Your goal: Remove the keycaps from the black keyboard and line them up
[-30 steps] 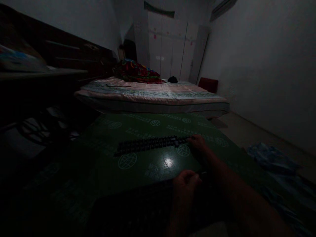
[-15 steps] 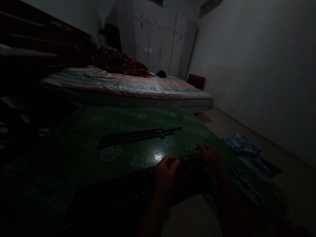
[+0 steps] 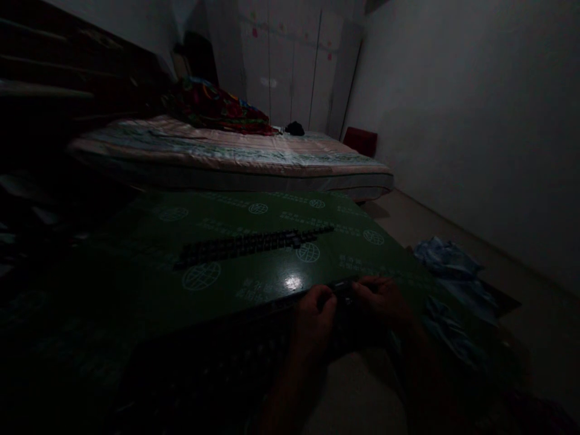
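Note:
A dark computer keyboard (image 3: 212, 356) stretches across the near side of the green table (image 3: 235, 212), mostly lost in shadow. My left hand (image 3: 315, 317) rests over its right half, thumb and forefinger bent together at the far edge. Just to the right, my right hand (image 3: 380, 299) is closed too, its fingertips at the keyboard's upper right part. Whatever is between the fingers of either hand is too dark and small to make out. Beyond the keyboard, rows of loose black keycaps (image 3: 244, 243) lie on the table.
A bed (image 3: 254, 160) with a striped cover stands behind the table, a red patterned blanket (image 3: 217, 109) on it. Bluish cloths (image 3: 446, 257) lie to the right, low down. A pale wardrobe (image 3: 290, 78) fills the back, with a white wall (image 3: 475, 121) at right.
My right hand has come down and slightly left, from above the table to the keyboard's upper edge, nearer my left hand. My left hand has shifted a little right. The view moved slightly.

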A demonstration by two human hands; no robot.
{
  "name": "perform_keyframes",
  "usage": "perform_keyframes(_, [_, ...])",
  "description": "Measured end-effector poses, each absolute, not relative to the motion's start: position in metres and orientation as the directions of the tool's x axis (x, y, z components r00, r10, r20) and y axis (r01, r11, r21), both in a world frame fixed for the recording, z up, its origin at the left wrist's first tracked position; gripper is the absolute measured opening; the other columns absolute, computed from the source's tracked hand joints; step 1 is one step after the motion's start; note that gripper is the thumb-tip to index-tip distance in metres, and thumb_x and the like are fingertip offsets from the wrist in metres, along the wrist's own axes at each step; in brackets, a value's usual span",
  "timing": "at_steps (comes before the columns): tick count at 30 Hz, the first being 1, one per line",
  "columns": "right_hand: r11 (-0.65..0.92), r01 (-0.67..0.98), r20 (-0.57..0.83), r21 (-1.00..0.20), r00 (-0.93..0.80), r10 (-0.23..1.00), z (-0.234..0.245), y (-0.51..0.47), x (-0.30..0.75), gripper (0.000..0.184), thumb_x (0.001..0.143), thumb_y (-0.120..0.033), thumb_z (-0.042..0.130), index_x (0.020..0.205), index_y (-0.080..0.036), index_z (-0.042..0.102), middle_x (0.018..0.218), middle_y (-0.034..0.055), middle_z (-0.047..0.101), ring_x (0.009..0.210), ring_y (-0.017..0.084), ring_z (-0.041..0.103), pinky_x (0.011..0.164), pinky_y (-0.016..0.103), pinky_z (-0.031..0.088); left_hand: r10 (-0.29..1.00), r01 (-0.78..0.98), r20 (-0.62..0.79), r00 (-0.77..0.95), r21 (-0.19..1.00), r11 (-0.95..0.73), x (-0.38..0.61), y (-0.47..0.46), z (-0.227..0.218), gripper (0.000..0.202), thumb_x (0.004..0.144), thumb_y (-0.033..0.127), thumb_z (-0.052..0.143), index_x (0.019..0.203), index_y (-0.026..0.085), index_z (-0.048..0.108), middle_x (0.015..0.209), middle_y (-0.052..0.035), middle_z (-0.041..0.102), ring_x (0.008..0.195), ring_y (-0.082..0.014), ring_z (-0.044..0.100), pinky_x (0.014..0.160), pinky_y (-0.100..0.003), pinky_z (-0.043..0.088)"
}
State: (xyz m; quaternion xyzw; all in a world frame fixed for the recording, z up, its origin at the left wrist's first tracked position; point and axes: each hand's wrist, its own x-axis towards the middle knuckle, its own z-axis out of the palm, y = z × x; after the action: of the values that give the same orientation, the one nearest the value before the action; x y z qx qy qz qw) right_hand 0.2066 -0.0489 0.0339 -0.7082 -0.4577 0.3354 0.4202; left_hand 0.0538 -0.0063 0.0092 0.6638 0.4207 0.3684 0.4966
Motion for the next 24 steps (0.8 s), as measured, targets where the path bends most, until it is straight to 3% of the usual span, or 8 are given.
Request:
perform_keyframes(5, [-0.244, 0.476, -0.053, -0.845, 0.379, 0.924, 0.032, -0.048, 0.209, 0.018, 0.068, -0.030, 0.051, 0.064, -0.016, 0.061, 0.054, -0.0019, 0.056, 0.053, 0.013, 0.052, 0.046, 0.020, 0.036, 0.926, 0.214, 0.065, 0.372, 0.965, -0.154, 0.055, -0.007, 0.012, 0.012, 0.074, 0.025, 0.049, 0.077, 0.018, 0.058, 0.075, 0.0000, 0.061, 0.074, -0.0162, 0.058, 0.069, -0.026, 0.043])
perform_keyframes(24, [-0.151, 0.637, 0.073, -0.756, 0.311, 0.948, 0.026, -0.042, 0.195, 0.015, 0.067, -0.024, 0.048, 0.055, -0.017, 0.051, 0.053, -0.0005, 0.052, 0.052, 0.012, 0.048, 0.046, 0.020, 0.032, 0.911, 0.298, 0.118, 0.395, 0.922, -0.249, 0.057, -0.010, 0.006, 0.011, 0.074, 0.023, 0.048, 0.075, 0.020, 0.059, 0.076, -0.0007, 0.063, 0.075, -0.0160, 0.059, 0.067, -0.024, 0.043])
